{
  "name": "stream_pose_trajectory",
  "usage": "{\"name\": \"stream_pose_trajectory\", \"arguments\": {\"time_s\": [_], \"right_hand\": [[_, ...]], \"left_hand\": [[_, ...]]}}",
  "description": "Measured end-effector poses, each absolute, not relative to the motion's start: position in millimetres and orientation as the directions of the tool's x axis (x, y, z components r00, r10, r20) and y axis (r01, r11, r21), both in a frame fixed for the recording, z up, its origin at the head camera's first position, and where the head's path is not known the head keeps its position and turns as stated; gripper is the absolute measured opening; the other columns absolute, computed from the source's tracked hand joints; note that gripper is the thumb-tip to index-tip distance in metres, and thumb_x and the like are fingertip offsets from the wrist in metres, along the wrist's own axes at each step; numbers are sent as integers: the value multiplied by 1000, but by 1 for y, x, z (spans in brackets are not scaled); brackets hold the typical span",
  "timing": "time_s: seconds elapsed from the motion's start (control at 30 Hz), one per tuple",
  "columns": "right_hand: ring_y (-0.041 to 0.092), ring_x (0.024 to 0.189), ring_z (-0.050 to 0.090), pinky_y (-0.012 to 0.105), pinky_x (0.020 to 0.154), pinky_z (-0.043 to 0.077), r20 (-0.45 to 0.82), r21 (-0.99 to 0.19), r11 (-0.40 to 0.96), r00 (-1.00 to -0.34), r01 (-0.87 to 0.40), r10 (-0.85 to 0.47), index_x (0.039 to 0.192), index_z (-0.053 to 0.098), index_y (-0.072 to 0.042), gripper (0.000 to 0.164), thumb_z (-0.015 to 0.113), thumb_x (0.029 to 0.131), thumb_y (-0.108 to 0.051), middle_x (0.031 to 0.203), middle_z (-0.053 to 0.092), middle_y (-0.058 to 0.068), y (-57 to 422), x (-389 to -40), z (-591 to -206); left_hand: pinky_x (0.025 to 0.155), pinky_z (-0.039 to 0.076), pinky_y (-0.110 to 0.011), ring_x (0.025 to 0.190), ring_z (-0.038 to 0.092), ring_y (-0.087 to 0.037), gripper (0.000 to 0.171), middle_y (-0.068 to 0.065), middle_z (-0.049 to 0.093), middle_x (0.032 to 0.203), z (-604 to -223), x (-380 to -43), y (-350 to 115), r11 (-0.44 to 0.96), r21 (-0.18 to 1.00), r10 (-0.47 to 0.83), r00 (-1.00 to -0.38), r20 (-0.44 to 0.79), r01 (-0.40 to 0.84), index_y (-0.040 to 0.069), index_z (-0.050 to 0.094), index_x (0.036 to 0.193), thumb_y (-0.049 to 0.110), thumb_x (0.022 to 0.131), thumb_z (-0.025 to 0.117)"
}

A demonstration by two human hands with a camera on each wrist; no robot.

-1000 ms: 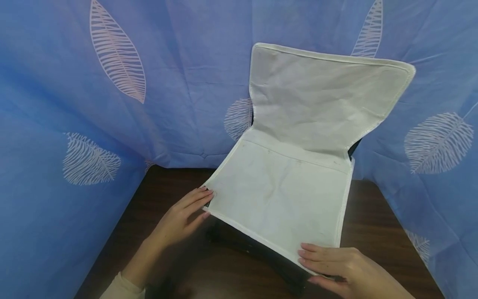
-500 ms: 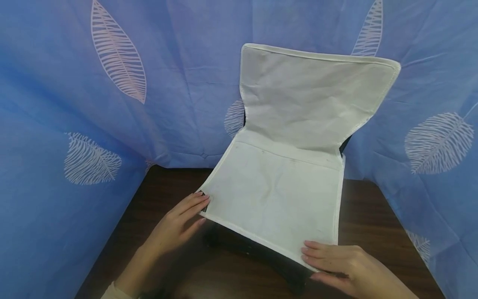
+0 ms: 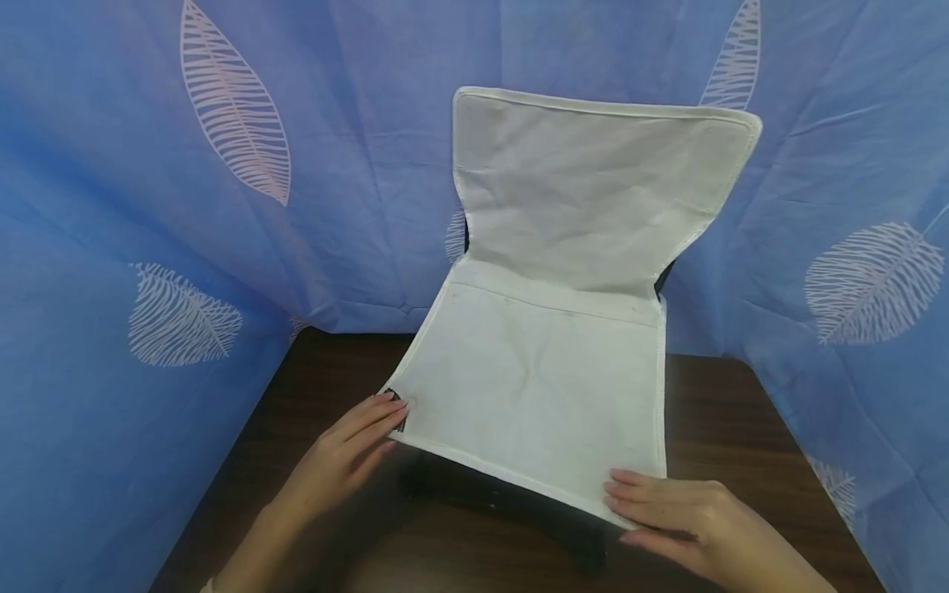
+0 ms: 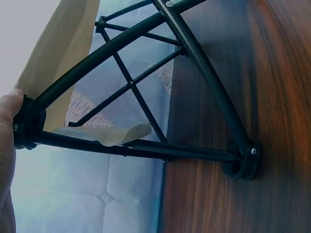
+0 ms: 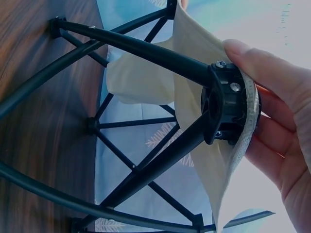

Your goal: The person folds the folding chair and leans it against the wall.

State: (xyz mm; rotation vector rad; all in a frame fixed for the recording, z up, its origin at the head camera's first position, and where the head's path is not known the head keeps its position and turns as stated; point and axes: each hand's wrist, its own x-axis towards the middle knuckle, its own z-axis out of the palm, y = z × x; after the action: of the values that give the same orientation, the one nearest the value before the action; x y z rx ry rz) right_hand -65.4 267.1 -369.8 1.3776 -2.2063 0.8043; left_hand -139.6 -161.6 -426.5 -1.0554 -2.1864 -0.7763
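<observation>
A small folding chair with a white fabric seat [image 3: 541,387] and backrest [image 3: 593,189] stands on the table, opened out and angled slightly. At its front left corner my left hand [image 3: 326,469] grips the edge, fingers on top near a black corner patch. My right hand [image 3: 685,519] holds the front right corner, fingers lying over the fabric. Seen from the right wrist, thumb and fingers wrap a black plastic corner joint [image 5: 226,104] under the cloth. The left wrist view shows the thumb by the matching joint [image 4: 29,121] and crossing black tubes [image 4: 206,73] below the seat.
A dark wood-grain table [image 3: 712,412] carries the chair. Blue cloth with white leaf prints [image 3: 356,165] hangs behind it and along both sides, close to the backrest.
The chair has shifted to the left and turned a little, its front left corner coming nearer. My left hand moved left and closer with it; the right stayed nearly in place on its corner.
</observation>
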Motion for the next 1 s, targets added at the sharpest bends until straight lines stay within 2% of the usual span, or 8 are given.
{"name": "stream_pose_trajectory", "arguments": {"time_s": [0.17,0.37,0.7,1.0], "right_hand": [[6,124,57,9,94,47,637,-243,318,-398,-916,-660,111,71,1,34,70,87,-24,126,66,6,268,-67,-369],[5,123,57,8,96,46,657,-207,334,-384,-919,-649,109,72,0,34,64,92,-28,128,64,3,269,-69,-369],[7,125,56,10,99,44,694,-154,322,-334,-934,-638,107,72,4,34,62,94,-26,129,63,5,269,-73,-368],[8,130,53,9,104,39,676,-148,372,-368,-916,-638,112,70,5,37,57,97,-27,128,65,10,275,-72,-373]], "left_hand": [[115,29,-15,129,52,-20,44,-5,63,132,-426,-133,-164,535,243,475,-526,706,809,10,62,130,37,102,43],[115,33,-17,126,55,-22,40,-8,64,128,-425,-129,-164,508,191,471,-456,755,840,7,64,126,32,103,45],[116,32,-17,125,55,-22,39,-8,65,127,-424,-119,-165,521,192,456,-462,761,831,7,65,125,33,102,47],[116,32,-18,124,56,-22,39,-7,65,126,-425,-111,-166,529,167,463,-448,765,832,7,66,124,34,102,48]]}}
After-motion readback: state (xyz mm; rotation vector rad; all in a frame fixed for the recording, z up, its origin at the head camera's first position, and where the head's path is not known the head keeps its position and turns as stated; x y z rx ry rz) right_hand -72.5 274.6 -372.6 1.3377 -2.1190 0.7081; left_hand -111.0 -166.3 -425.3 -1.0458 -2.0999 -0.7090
